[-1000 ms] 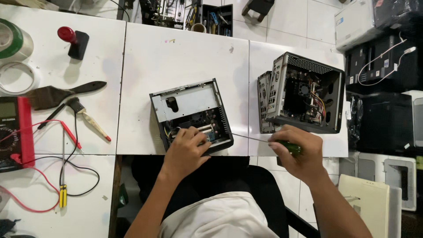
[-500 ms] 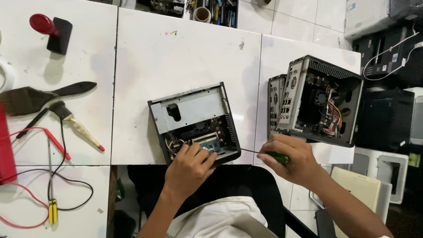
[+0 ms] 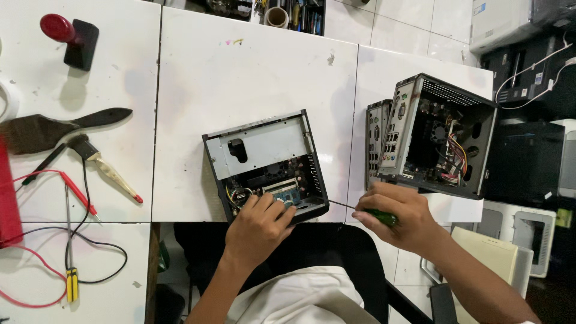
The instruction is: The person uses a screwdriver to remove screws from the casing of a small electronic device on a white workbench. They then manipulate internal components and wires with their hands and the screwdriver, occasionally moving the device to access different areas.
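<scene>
A small open computer case (image 3: 264, 162) lies on the white table, its circuit board showing at the near end. My left hand (image 3: 259, 225) rests its fingers on the near edge of the board, by the memory module. My right hand (image 3: 399, 216) grips a green-handled screwdriver (image 3: 381, 216); its thin shaft points left to the case's near right corner. A second, larger open case (image 3: 438, 135) stands upright just beyond my right hand, with coloured wires inside.
Left on the table lie a black brush (image 3: 54, 129), a small paintbrush (image 3: 105, 168), red and black probe leads (image 3: 66, 198) and a red-knobbed stamp (image 3: 66, 33). A box of tools (image 3: 294, 12) stands at the far edge. Black equipment and white devices (image 3: 522, 234) crowd the right side.
The view has shifted closer and slightly left. My right hand with the screwdriver has moved toward the small case's near corner. My left hand stays on the board.
</scene>
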